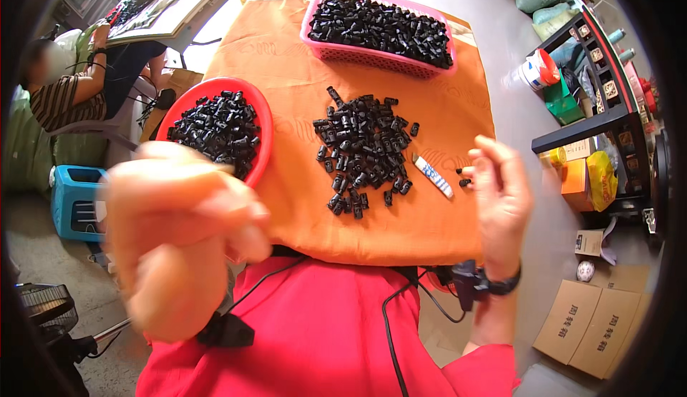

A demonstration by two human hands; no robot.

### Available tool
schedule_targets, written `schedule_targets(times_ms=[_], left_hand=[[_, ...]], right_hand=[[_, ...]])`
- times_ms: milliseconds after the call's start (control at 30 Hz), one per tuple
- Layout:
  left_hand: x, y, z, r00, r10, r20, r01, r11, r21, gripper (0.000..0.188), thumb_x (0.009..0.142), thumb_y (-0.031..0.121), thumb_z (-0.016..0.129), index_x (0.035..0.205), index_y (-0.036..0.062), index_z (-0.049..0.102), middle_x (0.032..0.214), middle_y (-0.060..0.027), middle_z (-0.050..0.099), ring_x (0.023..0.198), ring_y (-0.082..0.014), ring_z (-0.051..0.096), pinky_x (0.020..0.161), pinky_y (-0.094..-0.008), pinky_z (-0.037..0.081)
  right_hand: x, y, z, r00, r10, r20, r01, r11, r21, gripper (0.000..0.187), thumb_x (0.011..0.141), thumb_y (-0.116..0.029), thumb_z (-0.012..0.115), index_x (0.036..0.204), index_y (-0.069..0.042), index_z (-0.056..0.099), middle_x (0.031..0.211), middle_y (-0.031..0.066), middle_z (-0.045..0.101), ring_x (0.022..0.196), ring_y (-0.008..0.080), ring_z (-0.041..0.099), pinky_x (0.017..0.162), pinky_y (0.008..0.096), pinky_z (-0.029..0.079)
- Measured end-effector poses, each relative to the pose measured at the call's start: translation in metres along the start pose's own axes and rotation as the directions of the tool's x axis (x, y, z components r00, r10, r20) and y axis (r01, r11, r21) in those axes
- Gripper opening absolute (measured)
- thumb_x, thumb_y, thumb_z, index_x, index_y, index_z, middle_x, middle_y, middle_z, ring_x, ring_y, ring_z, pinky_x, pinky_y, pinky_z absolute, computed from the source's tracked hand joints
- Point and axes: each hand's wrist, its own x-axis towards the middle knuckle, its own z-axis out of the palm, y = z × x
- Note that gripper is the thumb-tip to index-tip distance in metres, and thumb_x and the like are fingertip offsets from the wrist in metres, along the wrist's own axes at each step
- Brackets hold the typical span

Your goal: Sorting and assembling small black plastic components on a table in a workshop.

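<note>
My left hand (179,232) is raised close in front of me at the left, blurred, its fingers curled in. Whatever those fingers may hold is hidden. Behind it, partly covered, a red round basin (265,136) holds many small black plastic parts (218,129). My right hand (503,200) is over the table's right edge with loosely bent, parted fingers and no thing visible in them. Two small black pieces (464,182) are right beside its fingertips. A blue-and-white tube-shaped object (433,176) lies left of this hand. Mid-table, a loose pile of black plastic parts (363,143) is spread out.
An orange cloth (286,61) covers the table. At its far side stands a pink basket (379,63) full of black parts. Left are a blue stool (75,197), a fan (46,307) and a seated person (71,96). Shelving (583,136) and cartons (590,325) stand right.
</note>
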Motion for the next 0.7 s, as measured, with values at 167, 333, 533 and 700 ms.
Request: schedule_targets(times_ms=[167,333,533,700], left_hand=[[-0.015,-0.052,0.003,0.756,-0.649,0.08,0.654,0.747,-0.121,0.026,0.098,0.008,0.055,0.122,-0.0004,0.058,0.104,-0.0025,0.062,0.093,-0.0076,0.059,0.084,-0.0236,0.049],[-0.049,-0.116,0.002,0.633,-0.769,0.086,0.773,0.634,-0.02,0.024,0.099,0.009,0.056,0.122,0.0028,0.058,0.102,0.0013,0.059,0.091,-0.0052,0.057,0.081,-0.021,0.048],[-0.031,-0.123,0.014,0.745,-0.661,0.088,0.635,0.743,0.209,0.025,0.1,0.006,0.053,0.125,0.0021,0.053,0.103,0.0026,0.055,0.094,-0.0044,0.054,0.083,-0.022,0.048],[-0.002,-0.105,0.027,0.804,-0.591,0.062,0.574,0.8,0.176,0.028,0.1,0.003,0.052,0.128,0.0022,0.053,0.101,0.0024,0.054,0.091,-0.0035,0.052,0.082,-0.0207,0.047]], right_hand=[[-0.018,0.074,0.018,0.957,-0.185,0.222,0.281,0.778,-0.562,0.032,0.085,-0.001,0.065,0.116,0.0,0.062,0.112,0.0128,0.061,0.101,0.0326,0.057,0.091,0.041,0.048],[-0.031,0.093,0.035,0.956,-0.115,0.269,0.265,0.731,-0.629,0.038,0.083,-0.007,0.069,0.12,-0.001,0.062,0.115,0.0109,0.06,0.107,0.0295,0.053,0.095,0.0413,0.046],[-0.031,0.104,0.044,0.956,-0.063,0.287,0.244,0.716,-0.654,0.043,0.083,-0.011,0.071,0.123,-0.001,0.06,0.114,0.0097,0.06,0.105,0.0277,0.054,0.093,0.0403,0.046],[-0.03,0.104,0.047,0.959,-0.073,0.275,0.24,0.727,-0.644,0.039,0.084,-0.008,0.07,0.121,0.0,0.06,0.107,0.0104,0.059,0.101,0.0282,0.054,0.09,0.0401,0.047]])
